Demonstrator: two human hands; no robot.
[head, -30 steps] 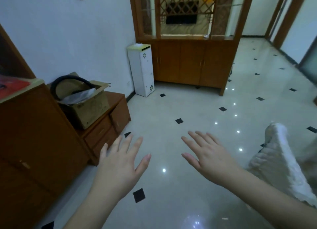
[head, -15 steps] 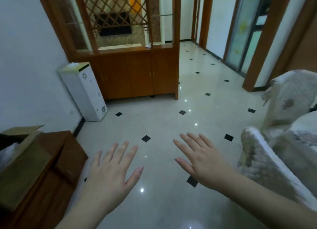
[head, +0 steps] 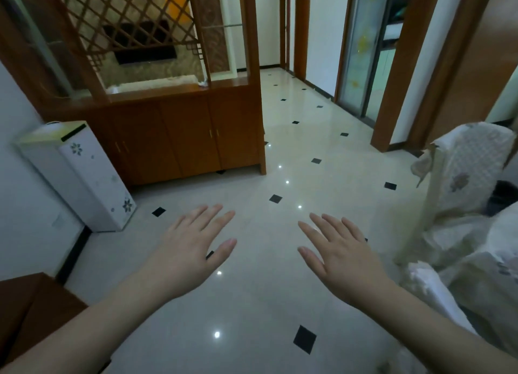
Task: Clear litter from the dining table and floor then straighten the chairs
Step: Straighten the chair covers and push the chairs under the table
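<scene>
Left hand: my left hand [head: 193, 247] is held out palm down over the glossy pale tiled floor [head: 280, 303], fingers straight and spread, holding nothing.
Right hand: my right hand [head: 340, 257] likewise, flat, empty.
Count: two hands; one cream quilted-cloth-covered chair [head: 465, 183] at right.
Floor: black diamond insets, no litter visible.

The floor [head: 280, 303] is pale polished tile with small black inlays, glossy enough to mirror ceiling lights. The cabinet [head: 182, 138] and door frames [head: 403, 65] are reddish-brown wood with a smooth satin sheen. The white floral unit [head: 92, 183] looks like smooth plastic, perhaps. The chair [head: 465, 177] wears quilted, matt cream cloth
</scene>
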